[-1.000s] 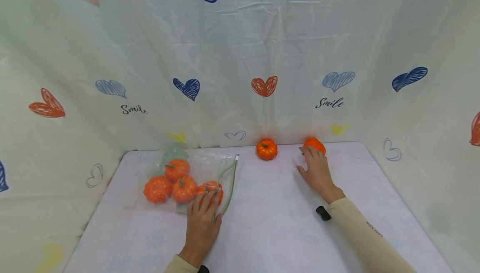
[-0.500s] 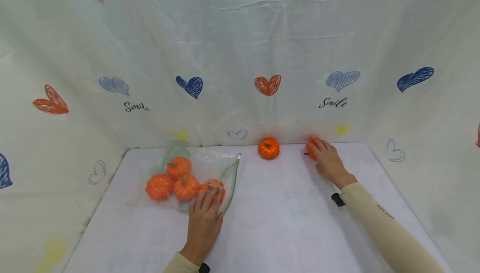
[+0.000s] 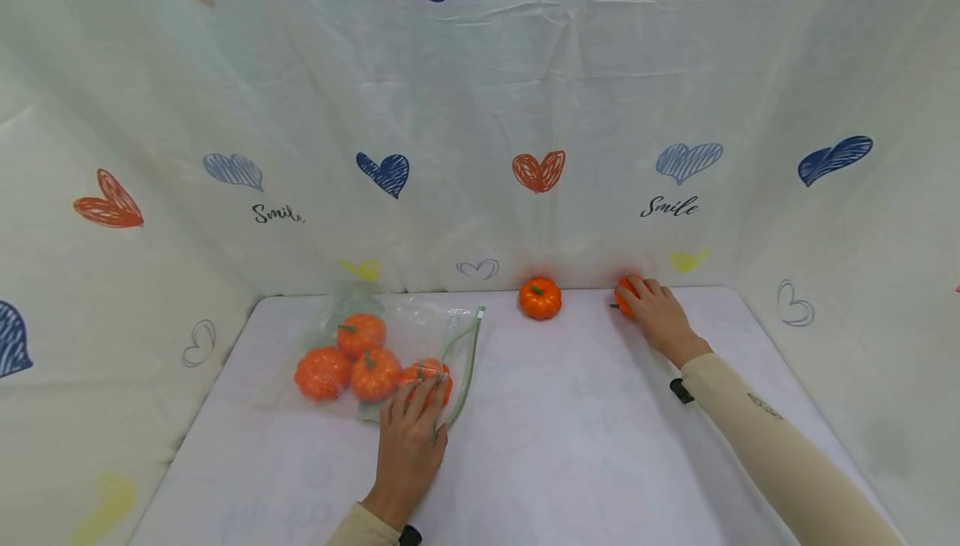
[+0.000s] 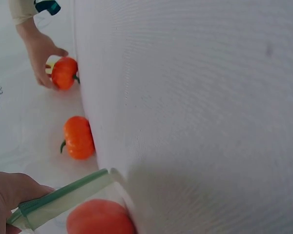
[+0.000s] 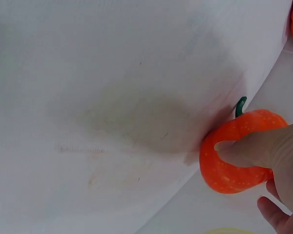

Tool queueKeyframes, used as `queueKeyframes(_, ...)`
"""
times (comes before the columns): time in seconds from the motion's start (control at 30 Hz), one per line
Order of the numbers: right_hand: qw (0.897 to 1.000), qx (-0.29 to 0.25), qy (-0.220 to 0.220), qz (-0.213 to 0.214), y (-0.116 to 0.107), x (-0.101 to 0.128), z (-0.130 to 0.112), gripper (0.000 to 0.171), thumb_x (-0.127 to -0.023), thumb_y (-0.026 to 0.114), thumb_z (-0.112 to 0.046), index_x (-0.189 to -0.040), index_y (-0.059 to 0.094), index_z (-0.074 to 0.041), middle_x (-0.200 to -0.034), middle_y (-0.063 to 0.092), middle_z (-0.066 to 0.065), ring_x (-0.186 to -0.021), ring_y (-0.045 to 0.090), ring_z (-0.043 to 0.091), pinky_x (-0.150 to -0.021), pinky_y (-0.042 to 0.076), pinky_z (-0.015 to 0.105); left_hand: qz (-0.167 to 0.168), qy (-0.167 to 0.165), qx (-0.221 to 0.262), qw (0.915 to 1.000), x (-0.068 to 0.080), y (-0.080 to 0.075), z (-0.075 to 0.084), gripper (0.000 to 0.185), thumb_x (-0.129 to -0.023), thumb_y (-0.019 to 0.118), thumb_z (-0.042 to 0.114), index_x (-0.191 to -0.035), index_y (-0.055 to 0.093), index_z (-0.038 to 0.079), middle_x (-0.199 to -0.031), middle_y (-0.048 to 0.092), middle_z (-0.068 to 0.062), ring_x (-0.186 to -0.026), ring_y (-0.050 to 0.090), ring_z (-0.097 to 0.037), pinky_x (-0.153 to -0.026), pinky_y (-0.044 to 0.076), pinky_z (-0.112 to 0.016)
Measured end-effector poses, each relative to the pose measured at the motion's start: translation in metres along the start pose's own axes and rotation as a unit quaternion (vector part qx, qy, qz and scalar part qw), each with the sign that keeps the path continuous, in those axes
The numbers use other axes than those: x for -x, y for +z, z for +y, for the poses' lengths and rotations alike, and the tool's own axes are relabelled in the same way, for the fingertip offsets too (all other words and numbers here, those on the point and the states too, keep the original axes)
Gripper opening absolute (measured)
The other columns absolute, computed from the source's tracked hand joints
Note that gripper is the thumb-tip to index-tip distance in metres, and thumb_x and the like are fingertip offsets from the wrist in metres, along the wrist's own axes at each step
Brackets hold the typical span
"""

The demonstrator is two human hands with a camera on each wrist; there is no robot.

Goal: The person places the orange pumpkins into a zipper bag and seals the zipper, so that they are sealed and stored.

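My right hand [image 3: 663, 328] grips a small orange toy pumpkin [image 5: 223, 169] near the table's back edge, its thumb laid over the near side and fingers on the far side. The green stem points left in the head view. On the left half of the table lies a clear zip bag [image 3: 420, 323] with several toy pumpkins [image 3: 322, 373] inside. My left hand [image 3: 408, 456] is at the bag's mouth, pinching the green zip edge [image 4: 63, 192] between thumb and fingers. Its fingertips overlap the nearest bagged pumpkin [image 4: 100, 218] in the head view.
Another loose toy pumpkin [image 3: 540, 299] stands at the back edge, between the bag and my right hand. The white-covered table [image 3: 555, 446] ends at a pale hanging cloth [image 3: 465, 96] printed with hearts, which also closes off both sides.
My right hand has shifted right around the pumpkin and now grips it; the stem has swung to point left. My left hand and the bag stay put. The head view has moved slightly.
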State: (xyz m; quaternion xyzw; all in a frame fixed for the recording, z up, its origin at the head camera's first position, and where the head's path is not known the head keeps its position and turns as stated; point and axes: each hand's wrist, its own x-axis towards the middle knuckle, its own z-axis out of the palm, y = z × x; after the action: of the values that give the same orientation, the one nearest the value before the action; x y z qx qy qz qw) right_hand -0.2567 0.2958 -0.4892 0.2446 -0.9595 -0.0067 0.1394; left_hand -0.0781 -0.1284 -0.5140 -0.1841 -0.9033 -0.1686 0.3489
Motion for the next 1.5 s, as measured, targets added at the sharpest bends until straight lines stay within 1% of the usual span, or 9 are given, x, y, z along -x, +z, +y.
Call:
queueKeyframes(0.2,0.999,0.044,-0.012,0.024,0.003,-0.002,0.006,0.046,-0.085,0.076,0.017,-0.127,0.061,0.007,-0.127,0.054,0.027,-0.112,0.055,0.049,-0.093,0.055,0.059,0.000,-0.001,0.001,1.0000,0.000,-0.001,0.001,0.084,-0.047,0.100,-0.005,-0.127,0.073,0.002,-0.129,0.067,-0.010,-0.115,0.055,-0.034,-0.092,0.041,-0.049)
queueKeyframes(0.4,0.999,0.047,0.002,0.007,0.001,0.001,0.011,0.045,-0.087,0.073,0.017,-0.128,0.057,0.009,-0.128,0.054,0.029,-0.118,0.053,0.050,-0.100,0.052,0.060,0.000,0.001,-0.002,1.0000,0.000,0.000,0.001,0.085,-0.046,0.101,-0.005,-0.126,0.073,0.002,-0.129,0.067,-0.009,-0.115,0.056,-0.034,-0.091,0.042,-0.049)
queueKeyframes(0.6,0.999,0.028,0.022,-0.015,-0.002,0.008,0.015,0.047,-0.089,0.069,0.016,-0.133,0.052,0.012,-0.132,0.055,0.032,-0.125,0.050,0.051,-0.107,0.046,0.063,-0.002,0.001,-0.006,1.0000,0.001,-0.001,0.002,0.084,-0.047,0.100,-0.004,-0.127,0.073,0.003,-0.128,0.068,-0.009,-0.115,0.056,-0.033,-0.091,0.042,-0.049)
queueKeyframes(0.77,0.999,-0.003,0.051,-0.008,-0.007,0.016,0.009,0.058,-0.086,0.078,0.008,-0.137,0.051,0.011,-0.133,0.057,0.032,-0.123,0.052,0.052,-0.104,0.047,0.065,-0.002,-0.002,-0.004,1.0000,0.001,-0.002,0.003,0.084,-0.047,0.100,-0.005,-0.126,0.073,0.003,-0.128,0.068,-0.008,-0.115,0.056,-0.033,-0.091,0.042,-0.049)
queueKeyframes(0.93,0.993,-0.080,0.091,0.016,-0.013,0.024,-0.014,0.073,-0.079,0.088,-0.002,-0.140,0.051,0.011,-0.134,0.056,0.033,-0.121,0.053,0.054,-0.101,0.048,0.067,-0.006,-0.007,-0.002,1.0000,0.001,-0.004,0.005,0.084,-0.047,0.100,-0.006,-0.126,0.074,0.003,-0.128,0.068,-0.008,-0.116,0.056,-0.033,-0.091,0.042,-0.049)
queueKeyframes(1.07,0.984,-0.138,0.109,0.008,-0.021,0.030,-0.043,0.079,-0.078,0.091,-0.005,-0.143,0.050,0.011,-0.137,0.055,0.033,-0.119,0.056,0.052,-0.101,0.050,0.066,-0.010,-0.008,-0.003,0.9999,0.000,-0.005,0.005,0.084,-0.048,0.100,-0.006,-0.127,0.073,0.003,-0.129,0.068,-0.008,-0.116,0.056,-0.033,-0.091,0.042,-0.049)
queueKeyframes(1.17,0.980,-0.167,0.111,0.002,-0.026,0.031,-0.066,0.080,-0.077,0.092,-0.007,-0.144,0.051,0.010,-0.137,0.055,0.032,-0.118,0.059,0.051,-0.101,0.052,0.064,-0.011,-0.010,-0.002,0.9999,0.000,-0.005,0.005,0.084,-0.048,0.100,-0.006,-0.127,0.073,0.002,-0.130,0.068,-0.008,-0.117,0.056,-0.033,-0.091,0.042,-0.049)
queueKeyframes(1.33,0.972,-0.209,0.107,0.010,-0.027,0.033,-0.102,0.081,-0.075,0.094,-0.006,-0.143,0.053,0.008,-0.136,0.058,0.027,-0.118,0.062,0.046,-0.102,0.054,0.060,-0.010,-0.011,-0.001,0.9999,-0.001,-0.005,0.005,0.084,-0.048,0.100,-0.007,-0.126,0.073,0.001,-0.130,0.068,-0.009,-0.117,0.056,-0.033,-0.091,0.042,-0.051)
queueKeyframes(1.5,0.960,-0.260,0.103,0.013,-0.024,0.031,-0.133,0.082,-0.073,0.095,-0.003,-0.143,0.053,0.007,-0.137,0.059,0.023,-0.121,0.062,0.041,-0.104,0.054,0.057,-0.008,-0.008,0.001,0.9999,-0.002,-0.004,0.005,0.082,-0.048,0.100,-0.006,-0.126,0.073,0.001,-0.130,0.068,-0.009,-0.116,0.056,-0.034,-0.090,0.042,-0.050)
